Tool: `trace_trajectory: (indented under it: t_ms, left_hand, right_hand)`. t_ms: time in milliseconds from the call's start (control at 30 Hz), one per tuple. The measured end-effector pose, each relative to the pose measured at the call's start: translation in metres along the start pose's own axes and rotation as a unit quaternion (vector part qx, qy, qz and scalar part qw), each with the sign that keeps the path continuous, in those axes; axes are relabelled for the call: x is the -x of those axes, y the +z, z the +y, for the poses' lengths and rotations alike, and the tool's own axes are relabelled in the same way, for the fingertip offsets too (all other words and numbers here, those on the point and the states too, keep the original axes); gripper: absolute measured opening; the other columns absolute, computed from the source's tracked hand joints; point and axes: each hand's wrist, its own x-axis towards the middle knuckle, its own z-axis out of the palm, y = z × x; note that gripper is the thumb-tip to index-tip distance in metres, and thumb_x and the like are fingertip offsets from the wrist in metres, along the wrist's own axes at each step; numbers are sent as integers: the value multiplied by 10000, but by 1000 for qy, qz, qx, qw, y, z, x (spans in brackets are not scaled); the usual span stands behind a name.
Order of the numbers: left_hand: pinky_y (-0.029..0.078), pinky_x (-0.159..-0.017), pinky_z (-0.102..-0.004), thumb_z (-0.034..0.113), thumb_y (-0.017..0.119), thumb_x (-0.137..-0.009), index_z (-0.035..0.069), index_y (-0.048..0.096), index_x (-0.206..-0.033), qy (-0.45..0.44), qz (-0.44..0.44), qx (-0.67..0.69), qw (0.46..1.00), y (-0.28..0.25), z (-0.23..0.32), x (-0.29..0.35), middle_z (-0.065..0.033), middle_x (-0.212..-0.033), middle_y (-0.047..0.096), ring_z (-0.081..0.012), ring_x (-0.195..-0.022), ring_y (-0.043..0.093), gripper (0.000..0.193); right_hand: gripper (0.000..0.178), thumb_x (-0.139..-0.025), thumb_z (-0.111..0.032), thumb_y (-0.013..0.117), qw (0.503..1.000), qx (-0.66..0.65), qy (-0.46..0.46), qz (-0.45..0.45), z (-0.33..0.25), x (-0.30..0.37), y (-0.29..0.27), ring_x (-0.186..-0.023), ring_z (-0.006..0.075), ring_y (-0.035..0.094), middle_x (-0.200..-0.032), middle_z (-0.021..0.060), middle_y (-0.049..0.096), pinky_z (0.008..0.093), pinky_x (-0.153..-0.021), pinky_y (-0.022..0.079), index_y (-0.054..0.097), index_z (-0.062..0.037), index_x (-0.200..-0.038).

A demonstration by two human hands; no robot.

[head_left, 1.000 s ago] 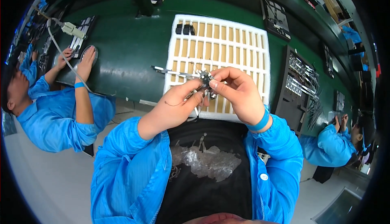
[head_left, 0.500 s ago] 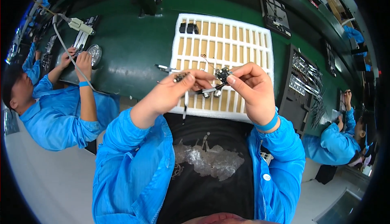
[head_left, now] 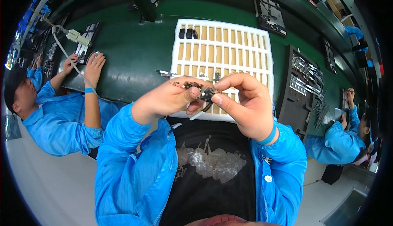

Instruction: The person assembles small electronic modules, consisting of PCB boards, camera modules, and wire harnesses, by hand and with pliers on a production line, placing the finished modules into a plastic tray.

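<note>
Above a white foam tray (head_left: 265,62), my two hands meet with small parts between them. My right hand (head_left: 249,108) is closed, its thumb and forefinger pinching a small black electronic module (head_left: 207,94) with a pale dot on it. Against that module's left side lie the thumb and fingers of my left hand (head_left: 166,99), which is also closed. It grips a second small dark part (head_left: 190,86) with thin reddish wires. Dark cable hangs below the module, partly hidden by my fingers. A thin black-and-white tool (head_left: 164,73) sticks out beyond my left hand; its grip is hidden.
Small black blocks (head_left: 188,33) sit in the tray's far left slots. To the right stands a dark tray (head_left: 295,82) of metal parts and cables. A white connector on a cable (head_left: 77,36) hangs at left. Co-workers (head_left: 61,115) sit on both sides of the green bench (head_left: 127,54).
The module has moved left and nearer to me, and my hands have come closer together. My left thumb now reaches the module. The co-worker's hand at left now covers the round metal piece.
</note>
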Motion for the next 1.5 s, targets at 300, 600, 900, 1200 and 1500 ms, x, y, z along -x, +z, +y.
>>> trace_trajectory:
  t_ms: [300,600,900,1200,1500]
  left_hand:
    - [307,-482,-187,1007,319,-530,69,538,-936,-57,6,36,998,6,-24,-5,47,-655,441,-22,-552,390,1045]
    - [435,-684,-273,486,733,-861,66,626,-1007,-65,10,-45,997,9,-20,-4,29,-821,541,-89,-775,486,457]
    - [476,-938,-306,372,756,-870,32,596,-1214,-51,8,-20,998,4,-32,-4,-60,-1123,627,-138,-1037,591,509]
    - [476,-729,-273,298,484,-1042,27,560,-1146,-8,61,72,996,6,-36,7,-10,-835,559,-110,-766,540,300]
    - [319,-503,-226,449,337,-1058,3,531,-1076,2,124,208,970,3,-11,30,22,-629,401,-59,-527,342,486]
  right_hand:
    - [181,-852,6,709,998,44,-5,42,28,-4,6,-949,148,621,-949,72,672,283,-855,497,683,-5,-1030]
    - [188,-779,7,738,982,172,-73,35,31,-8,12,-965,242,594,-975,96,639,340,-832,496,706,-32,-961]
    - [171,-779,-6,737,949,296,-101,-36,29,-11,5,-997,231,579,-1012,84,639,352,-912,445,688,-31,-941]
    - [171,-774,-42,747,971,222,-68,-51,40,-33,0,-987,237,591,-1019,91,645,349,-912,449,673,-33,-929]
    - [288,-846,-209,721,944,322,-69,-1,87,-129,-22,-1069,230,584,-1082,91,659,400,-952,426,690,-63,-1092]
